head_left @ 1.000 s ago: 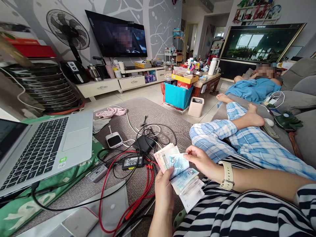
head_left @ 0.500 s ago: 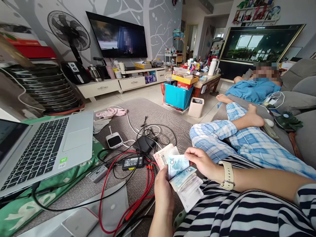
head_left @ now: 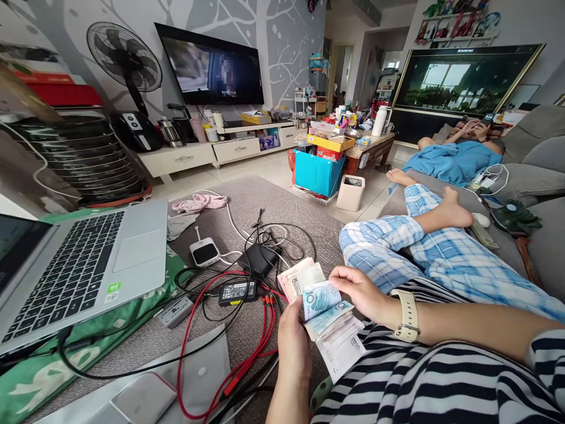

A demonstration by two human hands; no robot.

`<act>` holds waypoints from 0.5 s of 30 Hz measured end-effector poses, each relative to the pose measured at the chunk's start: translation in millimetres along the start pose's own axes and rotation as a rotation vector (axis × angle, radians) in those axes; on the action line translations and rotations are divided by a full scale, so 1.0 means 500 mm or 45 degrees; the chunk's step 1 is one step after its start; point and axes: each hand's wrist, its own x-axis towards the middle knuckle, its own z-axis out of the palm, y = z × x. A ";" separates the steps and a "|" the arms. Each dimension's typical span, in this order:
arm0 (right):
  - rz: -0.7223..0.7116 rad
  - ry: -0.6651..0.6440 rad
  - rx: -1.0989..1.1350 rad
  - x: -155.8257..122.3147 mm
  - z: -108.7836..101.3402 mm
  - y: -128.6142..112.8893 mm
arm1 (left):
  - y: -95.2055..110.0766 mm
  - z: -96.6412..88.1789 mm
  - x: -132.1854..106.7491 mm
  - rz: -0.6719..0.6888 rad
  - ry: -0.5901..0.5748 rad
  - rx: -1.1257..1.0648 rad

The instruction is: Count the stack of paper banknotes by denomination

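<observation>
A fanned stack of banknotes [head_left: 329, 327] is gripped in my left hand [head_left: 293, 335], with the thumb over its near left edge. Pinkish notes stick out at the upper left, blue 10 yuan notes lie in the middle, and paler notes hang at the lower right. My right hand [head_left: 364, 294], with a cream watch on its wrist, pinches the corner of one blue 10 yuan note [head_left: 321, 298] between thumb and fingers. That note curls up from the others. The stack is held above my lap, near the striped shirt.
On the grey couch surface to the left lie a laptop [head_left: 83, 259], a power adapter [head_left: 238, 291], a black box [head_left: 258, 259], a small white device [head_left: 205, 252] and tangled black and red cables. Another person [head_left: 459, 159] reclines at the back right.
The pinched blue note has bent over further toward the lower left, and its surface is more curled. Both hands stay almost in place. The reclining person's hands now show raised.
</observation>
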 end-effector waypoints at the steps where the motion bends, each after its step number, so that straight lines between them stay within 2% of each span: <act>1: -0.004 0.000 -0.004 0.000 0.000 0.000 | 0.005 0.003 -0.009 0.030 -0.006 0.034; 7: -0.009 -0.011 0.019 -0.003 0.000 -0.002 | 0.043 0.018 -0.061 0.280 -0.194 0.292; 10: -0.009 -0.041 0.049 -0.004 0.000 -0.002 | 0.049 0.023 -0.068 0.318 -0.167 0.393; 15: -0.028 -0.068 0.031 -0.006 -0.001 0.001 | 0.035 0.017 -0.053 0.339 -0.133 0.429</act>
